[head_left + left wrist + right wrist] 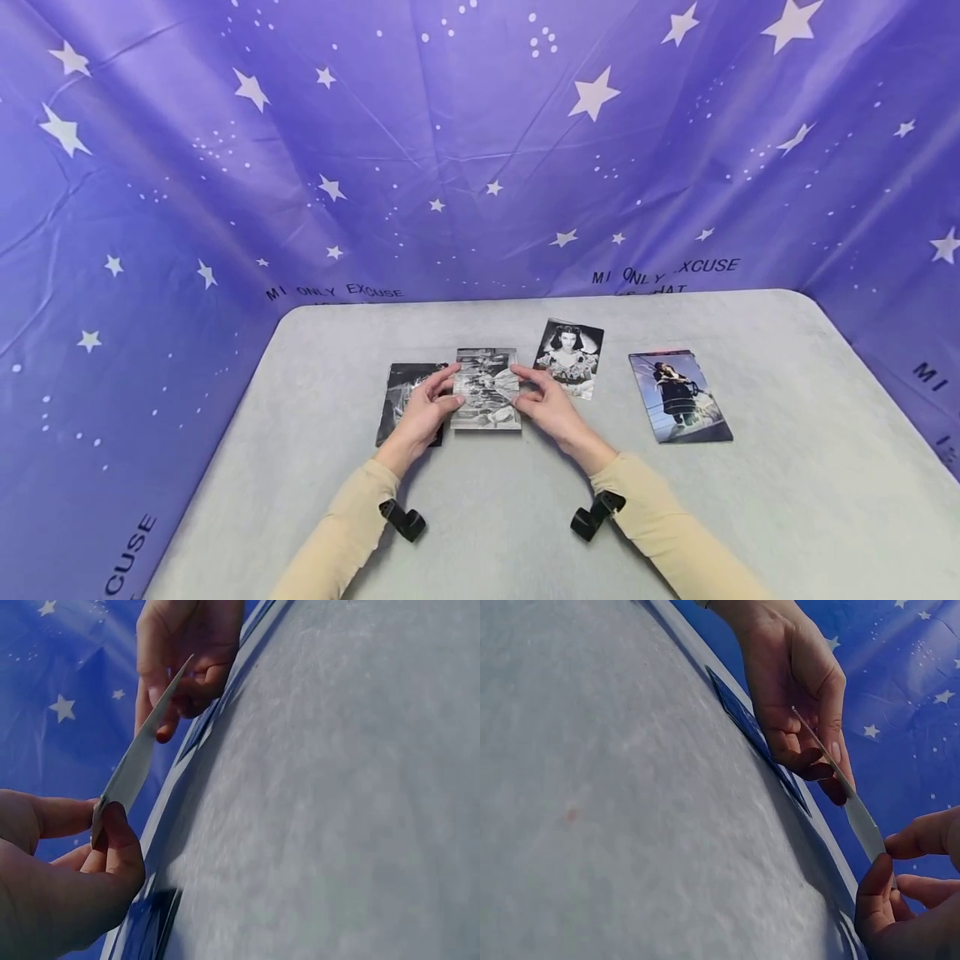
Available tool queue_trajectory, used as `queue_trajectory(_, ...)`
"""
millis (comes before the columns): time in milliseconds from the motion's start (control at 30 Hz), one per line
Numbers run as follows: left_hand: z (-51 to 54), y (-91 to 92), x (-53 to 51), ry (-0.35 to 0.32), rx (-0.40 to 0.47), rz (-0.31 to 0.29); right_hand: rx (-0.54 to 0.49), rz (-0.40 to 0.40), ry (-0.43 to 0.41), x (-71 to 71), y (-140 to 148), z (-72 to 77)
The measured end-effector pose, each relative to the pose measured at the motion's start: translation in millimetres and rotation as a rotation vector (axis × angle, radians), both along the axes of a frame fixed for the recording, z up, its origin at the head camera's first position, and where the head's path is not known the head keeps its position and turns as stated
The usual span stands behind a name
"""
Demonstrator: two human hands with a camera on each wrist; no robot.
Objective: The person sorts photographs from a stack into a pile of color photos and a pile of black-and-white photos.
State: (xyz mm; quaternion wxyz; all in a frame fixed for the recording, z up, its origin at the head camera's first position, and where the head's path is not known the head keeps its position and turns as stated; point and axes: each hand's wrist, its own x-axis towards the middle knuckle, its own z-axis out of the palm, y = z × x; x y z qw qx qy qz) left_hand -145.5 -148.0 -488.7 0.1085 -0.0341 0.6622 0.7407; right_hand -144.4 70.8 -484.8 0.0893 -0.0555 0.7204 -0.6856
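Both hands hold a black-and-white photo card (487, 392) by its two side edges, raised off the table. My left hand (422, 414) pinches the left edge between thumb and fingers; in the left wrist view that hand (71, 874) grips one end of the card (135, 769). On the opposite edge, my right hand (555, 414) pinches likewise, and its grip (915, 889) shows in the right wrist view. I cannot tell whether it is one card or a thin stack. Partly under the left hand lies a dark photo card (397, 400).
Behind the right hand lies a black-and-white portrait card (567, 354). Farther right is a colour photo card (678, 398) showing a figure in dark clothes. All rest on a grey table (480, 533). A purple star-patterned cloth (450, 125) surrounds the table's back and sides.
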Motion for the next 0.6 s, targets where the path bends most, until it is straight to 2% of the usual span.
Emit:
queue_trajectory(167, -0.2, -12.4, 2.8, 0.013, -0.005, 0.006, 0.040, 0.045, 0.044, 1.2, -13, -1.3)
queue_trajectory(433, 2.9, -36.9, 3.7, 0.108, -0.112, -0.033, 0.110, 0.077, 0.092, 5.6, -34, 0.3)
queue_trajectory(600, -0.6, -55.8, 8.1, 0.095, -0.143, -0.054, 0.152, 0.087, 0.134, 10.0, -50, 1.6)
